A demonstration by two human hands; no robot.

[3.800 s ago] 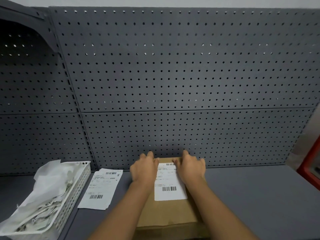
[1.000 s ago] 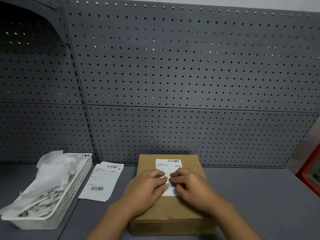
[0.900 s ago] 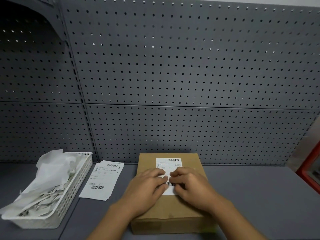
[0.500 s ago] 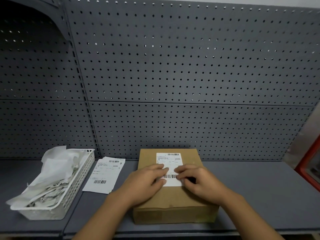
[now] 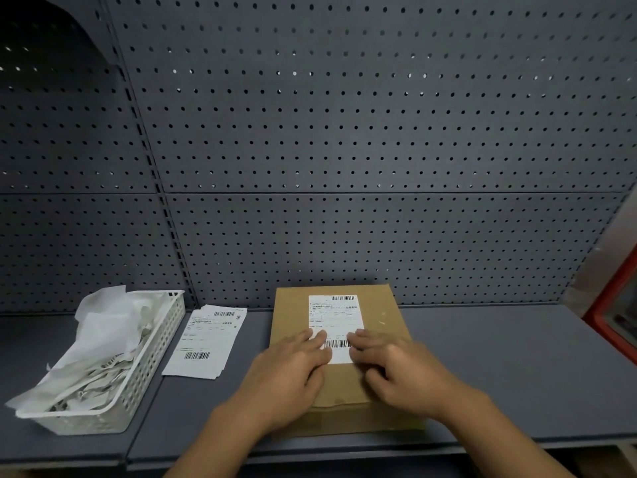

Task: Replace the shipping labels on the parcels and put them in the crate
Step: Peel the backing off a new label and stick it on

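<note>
A flat brown cardboard parcel lies on the grey shelf in front of me. A white shipping label with barcodes is on its top face. My left hand rests flat on the parcel, fingertips on the label's lower left edge. My right hand lies flat too, fingertips on the label's lower right edge. Neither hand grips anything. The lower corners of the label are hidden under my fingers.
A small stack of white labels lies left of the parcel. Further left stands a white perforated basket full of crumpled paper. A grey pegboard wall backs the shelf. A red frame shows at the right edge.
My hands have slid down the label from its top to its lower part, and in the last second they have drawn slightly apart. The parcel stays where it was.
</note>
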